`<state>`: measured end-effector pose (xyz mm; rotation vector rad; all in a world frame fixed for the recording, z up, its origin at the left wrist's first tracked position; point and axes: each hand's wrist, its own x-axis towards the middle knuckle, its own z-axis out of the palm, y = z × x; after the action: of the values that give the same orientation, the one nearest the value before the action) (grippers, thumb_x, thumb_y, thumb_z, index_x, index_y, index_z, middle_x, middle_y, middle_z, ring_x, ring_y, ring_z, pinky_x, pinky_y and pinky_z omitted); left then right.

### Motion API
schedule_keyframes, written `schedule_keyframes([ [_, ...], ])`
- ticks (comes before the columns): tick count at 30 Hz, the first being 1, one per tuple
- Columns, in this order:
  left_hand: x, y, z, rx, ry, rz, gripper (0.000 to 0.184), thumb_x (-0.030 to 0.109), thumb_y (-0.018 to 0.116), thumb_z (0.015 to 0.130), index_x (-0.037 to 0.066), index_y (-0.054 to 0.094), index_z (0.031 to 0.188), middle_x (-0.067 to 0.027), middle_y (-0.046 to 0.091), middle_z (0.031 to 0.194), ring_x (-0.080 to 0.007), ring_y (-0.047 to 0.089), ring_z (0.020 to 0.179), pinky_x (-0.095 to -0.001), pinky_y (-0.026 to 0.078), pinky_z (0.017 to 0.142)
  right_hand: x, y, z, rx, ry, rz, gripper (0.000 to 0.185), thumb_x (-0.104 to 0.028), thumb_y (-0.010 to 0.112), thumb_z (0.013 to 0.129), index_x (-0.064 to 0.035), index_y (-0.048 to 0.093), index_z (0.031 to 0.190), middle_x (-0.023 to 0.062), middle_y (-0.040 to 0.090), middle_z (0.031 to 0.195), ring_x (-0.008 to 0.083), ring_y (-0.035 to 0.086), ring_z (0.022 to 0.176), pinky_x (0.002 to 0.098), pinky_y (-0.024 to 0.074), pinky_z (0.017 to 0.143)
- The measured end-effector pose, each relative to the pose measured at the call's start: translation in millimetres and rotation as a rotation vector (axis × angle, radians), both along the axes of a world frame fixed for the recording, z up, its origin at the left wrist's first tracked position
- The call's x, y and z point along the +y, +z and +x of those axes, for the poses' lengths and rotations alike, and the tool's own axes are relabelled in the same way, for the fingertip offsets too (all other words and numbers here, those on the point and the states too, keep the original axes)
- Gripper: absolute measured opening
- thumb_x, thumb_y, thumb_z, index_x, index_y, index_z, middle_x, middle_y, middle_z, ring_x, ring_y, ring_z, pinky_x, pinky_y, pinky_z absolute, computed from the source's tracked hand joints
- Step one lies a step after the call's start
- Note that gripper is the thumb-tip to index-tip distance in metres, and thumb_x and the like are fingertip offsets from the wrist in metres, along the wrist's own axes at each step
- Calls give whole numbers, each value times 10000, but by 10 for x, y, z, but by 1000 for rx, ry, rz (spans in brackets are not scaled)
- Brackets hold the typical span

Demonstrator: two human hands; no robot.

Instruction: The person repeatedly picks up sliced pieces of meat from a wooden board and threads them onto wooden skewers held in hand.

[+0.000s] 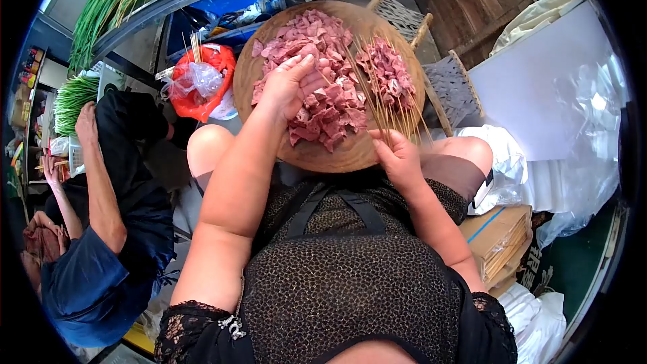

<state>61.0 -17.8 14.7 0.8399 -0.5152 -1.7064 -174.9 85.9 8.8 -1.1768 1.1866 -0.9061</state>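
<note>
A round wooden board [397, 23] in front of me carries a large heap of raw, cut pink-red meat [310, 34]. My left hand [288, 87] is over the heap, palm turned up, with the thumb apart from the fingers. Meat pieces lie close to its fingertips, and I see none clearly held. My right hand [399, 162] is at the board's near edge, thumb and fingers closed on thin bamboo skewers [374, 104] that point away over the meat. To the right lies a pile of skewered meat [389, 71], its bare stick ends toward me.
Left of the board stands a red plastic bag [219, 98] with clear plastic and sticks. Beyond is a blue bin [232, 0]. A co-worker in dark clothes [101, 283] sits at left near green stalks [75, 98]. A woven chair [451, 87] and cardboard [499, 239] are at right.
</note>
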Motion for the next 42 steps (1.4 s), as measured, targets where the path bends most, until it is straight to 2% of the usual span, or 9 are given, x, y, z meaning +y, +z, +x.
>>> schedule_keyframes([
  [4, 32, -54, -120, 113, 73, 22, 150, 140, 530, 891, 37, 536, 1000, -121, 625, 977, -214, 621, 890, -330, 534, 766, 14, -105, 54, -15, -36, -26, 178, -68, 534, 877, -18, 585, 1040, -72, 488, 702, 9, 418, 604, 163, 358, 546],
  [8, 45, -82, -126, 53, -22, -6, 213, 167, 498, 908, 45, 514, 1082, -125, 605, 1049, -207, 603, 968, -326, 522, 815, 34, -70, 31, 4, -43, -7, 178, -77, 537, 876, -16, 585, 1037, -69, 494, 705, 9, 422, 608, 166, 361, 548],
  [14, -36, 114, 33, 96, -188, 6, 257, 172, 495, 904, 29, 502, 1117, -154, 603, 1045, -226, 608, 956, -335, 520, 801, 79, -54, -25, -14, -22, 15, 185, -83, 538, 875, -13, 584, 1040, -60, 514, 726, 13, 438, 620, 168, 374, 564],
  [16, -72, 17, 15, 11, -131, -5, 253, 170, 477, 912, 24, 501, 1117, -159, 604, 1046, -229, 613, 943, -335, 521, 794, 82, -74, -33, -8, -16, 25, 186, -82, 538, 875, -12, 584, 1041, -56, 519, 731, 15, 442, 621, 169, 378, 568],
  [24, -56, -69, -107, 89, 25, 18, 241, 128, 458, 918, 14, 484, 1129, -143, 590, 1088, -233, 591, 1000, -358, 511, 860, 81, -210, 25, -61, -63, -3, 185, -84, 538, 875, -15, 587, 1039, -60, 503, 710, 18, 439, 615, 169, 378, 565],
  [26, -49, -78, -140, 87, 28, 16, 242, 139, 466, 918, 21, 483, 1128, -137, 582, 1104, -233, 585, 1008, -361, 509, 860, 76, -276, 19, -41, -65, -13, 185, -85, 539, 875, -16, 586, 1040, -58, 504, 709, 19, 442, 614, 171, 383, 565],
  [28, -27, -58, -175, 134, 61, 7, 176, 124, 460, 918, 6, 519, 1034, -149, 598, 1071, -234, 601, 964, -366, 517, 829, 75, -277, 25, -21, -64, -23, 186, -86, 540, 875, -17, 586, 1041, -56, 506, 709, 21, 444, 612, 173, 387, 565],
  [32, 10, -19, -199, 123, 48, -10, 179, 137, 465, 919, 13, 520, 1036, -144, 599, 1070, -230, 596, 974, -370, 509, 840, 78, -240, 35, -26, -61, -12, 191, -92, 542, 876, -19, 581, 1048, -56, 510, 715, 21, 446, 614, 175, 388, 564],
  [42, 63, 86, -164, 111, -104, -45, 270, 188, 480, 916, 39, 495, 1140, -124, 585, 1111, -223, 589, 993, -351, 512, 800, 87, -195, 51, -42, -48, -37, 192, -100, 533, 885, -16, 572, 1053, -50, 508, 711, 25, 447, 612, 174, 386, 571],
])
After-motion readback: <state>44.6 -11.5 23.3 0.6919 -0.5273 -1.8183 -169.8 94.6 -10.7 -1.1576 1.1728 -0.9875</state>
